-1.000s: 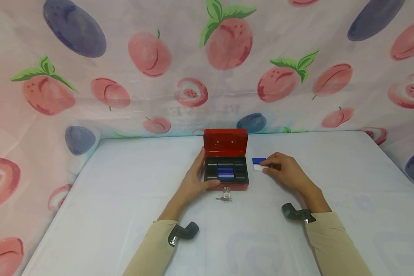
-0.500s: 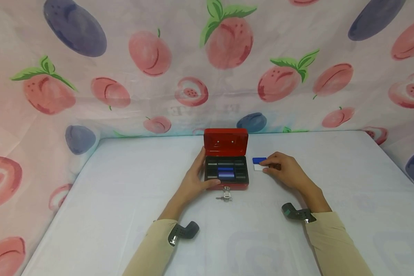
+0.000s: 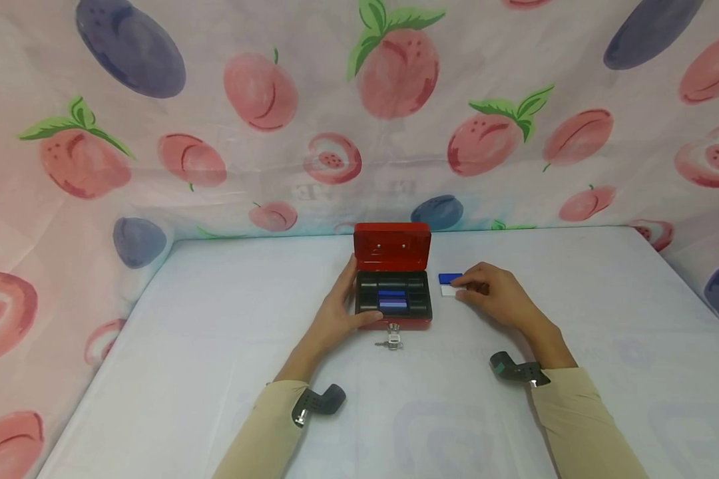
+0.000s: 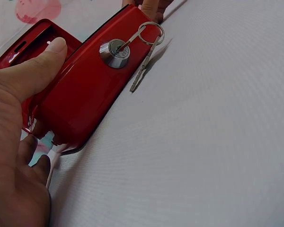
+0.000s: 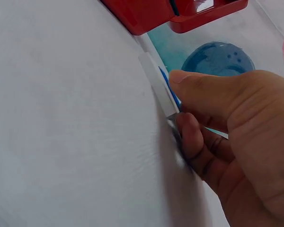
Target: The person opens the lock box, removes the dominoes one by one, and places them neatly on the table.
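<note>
Left hand: grip held the red box by its left end, thumb over the front edge. Lid stood raised; coloured strips lay inside. Right hand: grip pinched the white block near the bench, right of the box; blue block just behind. Keys hung at the front lock.

Head view: soft, even light; fine detail indistinct. Left wrist view: white glints on the red box against the left hand. Right wrist view: dimmer; soft shadow below the right hand.
</note>
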`<state>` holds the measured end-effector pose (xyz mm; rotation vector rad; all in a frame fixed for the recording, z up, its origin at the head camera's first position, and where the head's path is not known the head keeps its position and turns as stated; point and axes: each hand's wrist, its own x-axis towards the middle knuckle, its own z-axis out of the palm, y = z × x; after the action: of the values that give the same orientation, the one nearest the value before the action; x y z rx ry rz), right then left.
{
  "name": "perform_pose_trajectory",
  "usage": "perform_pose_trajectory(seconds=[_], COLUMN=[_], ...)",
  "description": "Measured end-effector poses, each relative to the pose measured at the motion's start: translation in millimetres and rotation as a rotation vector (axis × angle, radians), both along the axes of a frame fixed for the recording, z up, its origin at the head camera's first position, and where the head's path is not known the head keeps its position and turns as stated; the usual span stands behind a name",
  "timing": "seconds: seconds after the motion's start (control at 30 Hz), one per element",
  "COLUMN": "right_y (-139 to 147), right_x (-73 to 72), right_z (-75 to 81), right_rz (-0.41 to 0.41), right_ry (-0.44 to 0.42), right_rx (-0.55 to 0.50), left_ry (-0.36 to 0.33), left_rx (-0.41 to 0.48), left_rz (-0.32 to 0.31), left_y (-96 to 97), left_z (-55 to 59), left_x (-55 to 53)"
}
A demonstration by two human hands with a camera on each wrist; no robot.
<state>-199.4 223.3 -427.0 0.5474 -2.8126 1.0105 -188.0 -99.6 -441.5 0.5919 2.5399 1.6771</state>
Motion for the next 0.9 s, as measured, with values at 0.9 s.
perform_pose_trajectory(seconds=[0.9], right_y=[-60], right_x=[11.4], right_z=[27.3], right_rz=[0.008], right_ry=[0.111], right_rx=[-0.203], left_ry=[-0.001], left_rx=[-0.008], left_rz=[0.013], left_y=[0.5], left_z=[-1.5], left_x=[0.6])
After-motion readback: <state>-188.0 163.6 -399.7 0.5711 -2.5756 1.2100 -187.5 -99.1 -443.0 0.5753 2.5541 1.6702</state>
